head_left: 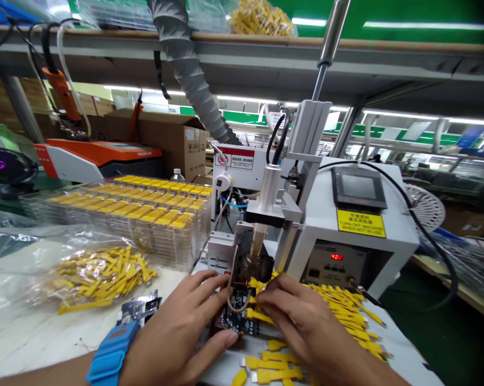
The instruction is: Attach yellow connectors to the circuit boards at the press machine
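Note:
A dark circuit board (239, 313) lies beneath the soldering machine's metal head (258, 241), with a thin looped tube (228, 297) in front of it. My left hand (185, 319), wearing a blue wrist strap (112, 351), is at the board's left side. Its fingers are stretched out and its thumb is apart, near the lower edge. On the board's right side, my right hand (298, 308) has its fingers pinched at a yellow flat cable (259, 284); the fingertips partly hide it. Another yellow flat cable (261, 316) reaches from the board below these fingers.
Loose yellow cables (274, 370) lie in front, and more (346, 311) on the right. On the left are a bag of yellow cables (101, 273), dark boards (139, 306) and stacked clear trays (173, 244). A control box (371, 198) stands right; a grey hose (189, 69) hangs above.

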Available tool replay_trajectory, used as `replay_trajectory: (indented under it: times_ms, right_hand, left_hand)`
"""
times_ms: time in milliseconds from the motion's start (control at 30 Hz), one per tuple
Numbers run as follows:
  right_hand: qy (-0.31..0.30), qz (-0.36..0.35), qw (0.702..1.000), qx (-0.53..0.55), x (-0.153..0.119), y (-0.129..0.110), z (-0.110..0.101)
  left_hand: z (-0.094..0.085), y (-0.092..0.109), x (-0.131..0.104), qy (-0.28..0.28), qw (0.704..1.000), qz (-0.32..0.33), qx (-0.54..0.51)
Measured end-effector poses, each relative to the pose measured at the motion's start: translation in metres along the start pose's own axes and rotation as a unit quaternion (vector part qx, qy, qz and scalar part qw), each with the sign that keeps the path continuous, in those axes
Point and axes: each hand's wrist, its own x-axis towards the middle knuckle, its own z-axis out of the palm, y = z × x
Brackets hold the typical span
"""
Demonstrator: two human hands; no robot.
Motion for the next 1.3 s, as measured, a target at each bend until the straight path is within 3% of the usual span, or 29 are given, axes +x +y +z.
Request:
replay_trajectory:
  times_ms: [167, 333, 533, 700, 900, 1033, 1200, 1300]
  right_hand:
    - [-0.012, 0.124, 0.989, 0.080, 0.004, -0.009, -0.002]
    - [-0.031, 0.291, 0.926, 0.238, 0.007, -0.014, 0.001]
    - [-0.009, 0.328, 0.887, 0.325, 0.009, -0.013, 0.006]
    - [-0.008, 0.300, 0.898, 0.321, 0.006, -0.016, 0.002]
    - [-0.010, 0.168, 0.970, 0.177, -0.001, -0.021, -0.003]
    - [-0.010, 0.139, 0.982, 0.128, -0.006, -0.016, 0.000]
    - [-0.017, 0.096, 0.987, 0.125, -0.004, -0.018, -0.001]
    - [-0.071, 0.047, 0.986, 0.141, -0.005, -0.026, 0.003]
  left_hand:
    - [0.000, 0.001, 0.002, -0.009, 0.999, 0.019, 0.041]
    - [0.003, 0.003, 0.001, -0.007, 0.997, 0.030, 0.072]
    - [0.003, 0.004, 0.002, 0.013, 0.996, 0.044, 0.077]
    - [-0.007, 0.003, -0.001, 0.021, 0.998, 0.038, 0.046]
    - [-0.024, -0.003, 0.000, 0.015, 0.999, 0.033, -0.032]
    - [-0.033, -0.011, 0.007, 0.020, 0.999, 0.014, -0.048]
    - [-0.048, -0.033, 0.013, -0.110, 0.982, -0.135, 0.076]
    - [-0.064, -0.046, 0.012, -0.174, 0.963, -0.169, 0.115]
